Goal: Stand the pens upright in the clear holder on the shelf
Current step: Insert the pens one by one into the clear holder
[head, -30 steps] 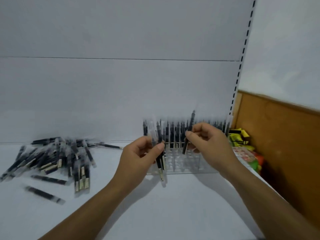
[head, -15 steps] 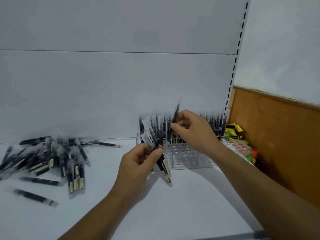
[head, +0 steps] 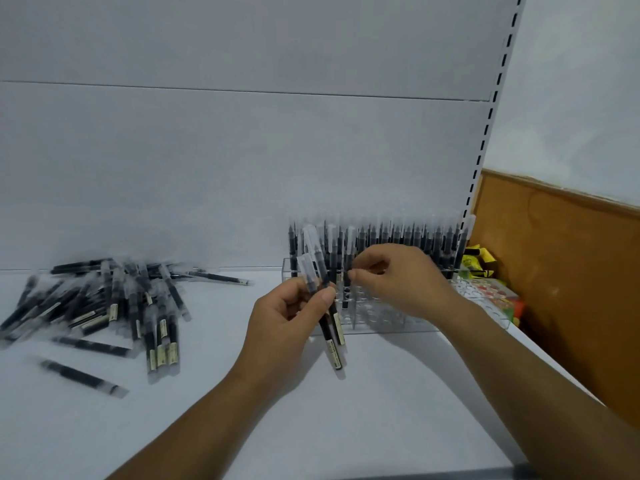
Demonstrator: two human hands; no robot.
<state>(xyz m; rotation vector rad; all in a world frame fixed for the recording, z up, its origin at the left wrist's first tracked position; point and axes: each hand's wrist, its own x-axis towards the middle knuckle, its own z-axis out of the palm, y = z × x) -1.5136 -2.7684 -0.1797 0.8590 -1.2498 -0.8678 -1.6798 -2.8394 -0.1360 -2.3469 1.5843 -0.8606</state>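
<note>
A clear holder point(head: 391, 323) stands on the white shelf point(head: 346, 410) against the back panel, its back rows full of upright black pens point(head: 408, 237) with clear caps. My left hand point(head: 287, 323) grips two pens point(head: 330, 336) in front of the holder's left end, caps up and tilted left. My right hand point(head: 401, 278) is over the holder's front rows. Its thumb and forefinger pinch the barrel of a pen point(head: 349, 247) that stands in a front slot. Several loose pens point(head: 104, 306) lie in a pile at the left.
A slotted upright point(head: 491, 98) ends the shelf's back panel on the right. Beyond it are a wooden panel point(head: 561, 271) and yellow packets point(head: 479, 261), with coloured packets point(head: 491, 294) beside the holder's right end. The shelf's front edge point(head: 398, 474) runs along the bottom.
My right hand has come down from above the holder, and the pen it held aloft now stands in a front slot. My left hand has kept its two pens.
</note>
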